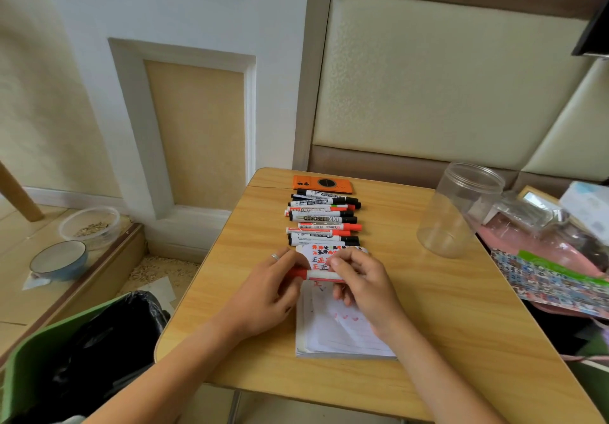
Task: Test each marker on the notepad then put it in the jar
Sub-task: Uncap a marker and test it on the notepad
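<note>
So the red marker (316, 275) is held sideways right over the top half of the notepad (336, 334), with both hands on it. The left hand (267, 295) has its fingers curled round the red cap end, and the right hand (362, 285) is pinching the white barrel from the other side. Looks to me like the cap is either coming off or going back on, can't honestly tell which, since the tip is hidden by fingers. There are already red and black scribbles at the top of the pad, so I'd guess testing is well underway, but the jar (458, 212) over on the far right of the desk (428, 324) looks empty, so nothing has been dropped in yet as far as I can see. If the cap's coming off, next is a quick scribble on a bare bit of the page just below the hands; if it's going on, the marker needs carrying up and right to the jar, which sits well apart from the hands and has its mouth leaning away, so it'd want a bit of aim. The rest of the markers (324, 220) lie in a neat row just beyond the pad, with an orange phone (321, 183) behind them. Green bin (66, 357) down on the left.
</note>
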Demonstrator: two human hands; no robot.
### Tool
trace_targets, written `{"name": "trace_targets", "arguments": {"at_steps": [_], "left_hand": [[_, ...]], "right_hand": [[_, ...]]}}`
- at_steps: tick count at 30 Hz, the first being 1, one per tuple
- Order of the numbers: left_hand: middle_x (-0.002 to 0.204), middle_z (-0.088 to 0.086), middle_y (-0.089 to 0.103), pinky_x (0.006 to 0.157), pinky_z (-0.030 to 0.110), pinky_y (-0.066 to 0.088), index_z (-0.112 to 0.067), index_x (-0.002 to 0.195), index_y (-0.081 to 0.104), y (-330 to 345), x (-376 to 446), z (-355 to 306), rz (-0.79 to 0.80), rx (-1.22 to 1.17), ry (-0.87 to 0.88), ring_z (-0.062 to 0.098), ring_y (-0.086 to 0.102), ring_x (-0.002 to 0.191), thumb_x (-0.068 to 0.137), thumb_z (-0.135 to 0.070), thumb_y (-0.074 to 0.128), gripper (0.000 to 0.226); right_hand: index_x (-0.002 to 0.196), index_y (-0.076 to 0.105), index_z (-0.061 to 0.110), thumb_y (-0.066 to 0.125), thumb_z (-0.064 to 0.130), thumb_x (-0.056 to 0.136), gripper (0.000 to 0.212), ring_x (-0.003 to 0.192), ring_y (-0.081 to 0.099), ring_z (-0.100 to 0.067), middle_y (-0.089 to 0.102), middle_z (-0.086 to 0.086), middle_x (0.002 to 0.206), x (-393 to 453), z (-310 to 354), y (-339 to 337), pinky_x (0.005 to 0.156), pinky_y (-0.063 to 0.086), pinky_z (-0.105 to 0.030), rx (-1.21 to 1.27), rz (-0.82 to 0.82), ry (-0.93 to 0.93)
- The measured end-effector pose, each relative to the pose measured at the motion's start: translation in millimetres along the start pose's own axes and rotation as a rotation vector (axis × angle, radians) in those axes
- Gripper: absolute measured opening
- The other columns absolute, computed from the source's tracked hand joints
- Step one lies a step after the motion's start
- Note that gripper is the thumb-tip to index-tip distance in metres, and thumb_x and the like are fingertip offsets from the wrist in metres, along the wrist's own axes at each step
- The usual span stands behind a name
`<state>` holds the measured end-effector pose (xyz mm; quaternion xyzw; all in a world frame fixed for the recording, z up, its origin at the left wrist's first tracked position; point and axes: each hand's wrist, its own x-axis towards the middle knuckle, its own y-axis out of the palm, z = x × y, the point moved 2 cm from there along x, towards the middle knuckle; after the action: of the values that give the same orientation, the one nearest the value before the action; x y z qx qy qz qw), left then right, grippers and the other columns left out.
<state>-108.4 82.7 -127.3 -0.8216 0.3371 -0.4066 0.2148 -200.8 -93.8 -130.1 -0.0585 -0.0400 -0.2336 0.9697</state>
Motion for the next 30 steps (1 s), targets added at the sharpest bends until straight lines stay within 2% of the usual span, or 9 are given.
{"name": "trace_targets", "arguments": {"at_steps": [3, 6, 8, 13, 18, 25, 28, 30], "left_hand": [[0.096, -0.009, 0.06, 0.065, 0.022, 0.045, -0.022, 0.109, 0.066, 3, 3, -5, -0.002, -0.115, -0.022, 0.013, 0.058, 0.074, 0.095, -0.023, 0.069, 0.014], [0.1, -0.017, 0.071, 0.073, 0.015, 0.047, -0.025, 0.111, 0.072, 9, 7, -5, 0.012, -0.177, -0.086, 0.006, 0.067, 0.088, 0.089, -0.028, 0.077, 0.023], [0.099, -0.019, 0.073, 0.076, 0.015, 0.047, -0.026, 0.109, 0.074, 12, 8, -2, 0.013, -0.2, -0.122, 0.005, 0.068, 0.092, 0.089, -0.029, 0.077, 0.02], [0.091, -0.014, 0.072, 0.072, 0.019, 0.047, -0.024, 0.099, 0.071, 16, 7, 4, 0.005, -0.217, -0.157, 0.011, 0.067, 0.086, 0.091, -0.031, 0.075, 0.011], [0.092, -0.011, 0.074, 0.075, 0.032, 0.053, -0.022, 0.098, 0.07, 18, 7, 6, 0.027, -0.237, -0.161, 0.013, 0.069, 0.088, 0.093, -0.03, 0.073, 0.01], [0.083, -0.016, 0.07, 0.066, 0.013, 0.04, -0.019, 0.093, 0.069, 19, 7, 6, 0.003, -0.194, -0.14, 0.003, 0.063, 0.075, 0.092, -0.025, 0.074, 0.008], [0.08, -0.015, 0.068, 0.063, 0.015, 0.038, -0.019, 0.091, 0.068, 20, 6, 7, 0.003, -0.191, -0.143, 0.004, 0.059, 0.07, 0.092, -0.026, 0.073, 0.009], [0.081, -0.011, 0.069, 0.063, 0.022, 0.042, -0.02, 0.091, 0.067, 20, 6, 7, 0.006, -0.198, -0.145, 0.009, 0.059, 0.07, 0.093, -0.028, 0.072, 0.009]], "right_hand": [[0.086, 0.071, 0.019, 0.062, 0.016, 0.102, 0.018, 0.052, 0.052, -0.019, 0.06, -0.014, 0.074, 0, 0, 4, 0.044, 0.036, -0.023, -0.079, 0.054, -0.032], [0.084, 0.07, 0.017, 0.063, 0.015, 0.101, 0.019, 0.049, 0.05, -0.017, 0.058, -0.001, 0.065, 0, 1, 3, 0.044, 0.036, -0.02, -0.098, 0.037, -0.038], [0.082, 0.068, 0.016, 0.064, 0.014, 0.101, 0.019, 0.046, 0.049, -0.016, 0.056, 0.002, 0.058, -1, 0, 3, 0.044, 0.036, -0.019, -0.126, 0.024, -0.043], [0.078, 0.067, 0.019, 0.065, 0.02, 0.1, 0.022, 0.047, 0.045, -0.023, 0.05, -0.011, 0.056, -1, -2, 5, 0.042, 0.034, -0.025, -0.175, 0.009, -0.043], [0.078, 0.065, 0.008, 0.064, 0.016, 0.1, 0.023, 0.037, 0.042, -0.02, 0.05, -0.009, 0.052, -2, -1, 7, 0.036, 0.031, -0.019, -0.203, -0.015, -0.034], [0.079, 0.063, 0.003, 0.061, 0.02, 0.103, 0.029, 0.033, 0.041, -0.018, 0.054, -0.005, 0.051, 0, 1, 8, 0.037, 0.03, -0.02, -0.234, -0.02, 0.0], [0.076, 0.064, 0.006, 0.061, 0.025, 0.103, 0.033, 0.033, 0.042, -0.019, 0.059, -0.005, 0.052, -2, 2, 8, 0.037, 0.029, -0.018, -0.241, -0.021, 0.04], [0.071, 0.064, 0.012, 0.062, 0.031, 0.102, 0.036, 0.033, 0.043, -0.02, 0.059, -0.006, 0.052, -3, 4, 9, 0.037, 0.027, -0.018, -0.259, -0.023, 0.052]]}}
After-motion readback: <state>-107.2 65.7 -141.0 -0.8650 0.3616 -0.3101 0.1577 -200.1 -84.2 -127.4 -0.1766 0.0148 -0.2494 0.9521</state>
